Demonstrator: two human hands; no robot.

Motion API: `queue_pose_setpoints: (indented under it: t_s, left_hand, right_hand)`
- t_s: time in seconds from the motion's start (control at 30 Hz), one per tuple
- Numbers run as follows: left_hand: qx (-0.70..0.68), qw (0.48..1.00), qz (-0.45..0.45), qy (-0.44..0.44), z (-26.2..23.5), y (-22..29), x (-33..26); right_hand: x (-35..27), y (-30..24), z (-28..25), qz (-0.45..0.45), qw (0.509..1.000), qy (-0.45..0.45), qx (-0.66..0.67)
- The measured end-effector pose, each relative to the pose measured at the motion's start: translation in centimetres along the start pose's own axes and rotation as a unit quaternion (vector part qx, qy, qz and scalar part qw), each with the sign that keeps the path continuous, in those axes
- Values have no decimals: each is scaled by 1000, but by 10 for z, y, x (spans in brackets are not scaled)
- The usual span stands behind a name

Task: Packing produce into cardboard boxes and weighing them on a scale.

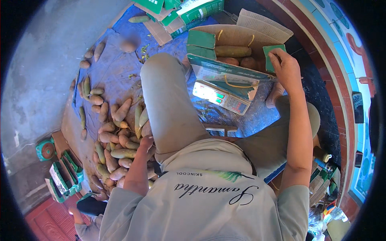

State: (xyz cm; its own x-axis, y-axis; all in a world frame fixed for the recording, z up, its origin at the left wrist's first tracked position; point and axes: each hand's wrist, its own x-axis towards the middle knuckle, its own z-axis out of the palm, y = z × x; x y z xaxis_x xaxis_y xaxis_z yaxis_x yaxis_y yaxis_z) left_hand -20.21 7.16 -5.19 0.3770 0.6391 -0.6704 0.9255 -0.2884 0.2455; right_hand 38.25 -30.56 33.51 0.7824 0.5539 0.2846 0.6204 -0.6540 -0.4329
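My right hand (286,68) is at the right end of an open cardboard box (225,66), its fingers closed on a green flap (270,56). Inside the box lie a long green-brown vegetable (233,51) and several rounder reddish-brown ones. The box rests on a digital scale (222,97), whose lit display and keypad face me. My left hand (147,141) reaches down beside my left thigh into a pile of long green and brown tuber-like vegetables (118,152). Its fingers are mostly hidden, so what it touches cannot be made out.
A blue tarp (116,76) covers the floor, with scattered vegetables at its left edge. More green cartons (189,18) lie at the far side, and folded ones (66,174) at the left. Another person's arm (76,217) shows at lower left. A tiled wall (341,48) curves along the right.
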Motion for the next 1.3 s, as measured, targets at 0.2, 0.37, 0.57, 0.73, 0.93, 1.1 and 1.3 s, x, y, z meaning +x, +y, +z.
queue_pose_setpoints:
  t_s: [0.2,0.37,0.57,0.73,0.93,1.1,1.3]
  left_hand:
    - [92,993,11,-76,2,45,-39]
    - [-167,978,-127,-17,7,19,-66]
    - [-248,957,-147,-38,15,2,-89]
    - [-211,968,-90,-99,14,12,-96]
    - [-156,973,-16,-169,3,29,-102]
    - [-96,978,8,-184,15,36,-86]
    - [-6,978,43,-204,21,59,-70]
  right_hand:
    - [-5,1,3,17,999,19,21]
    - [-6,-5,3,25,999,34,-22]
    - [-5,-2,5,19,998,50,-39]
    - [-3,0,7,24,997,65,-34]
    - [0,0,7,-4,994,80,-74]
    - [2,-6,4,19,996,75,-54]
    - [5,-5,5,1,996,80,-37]
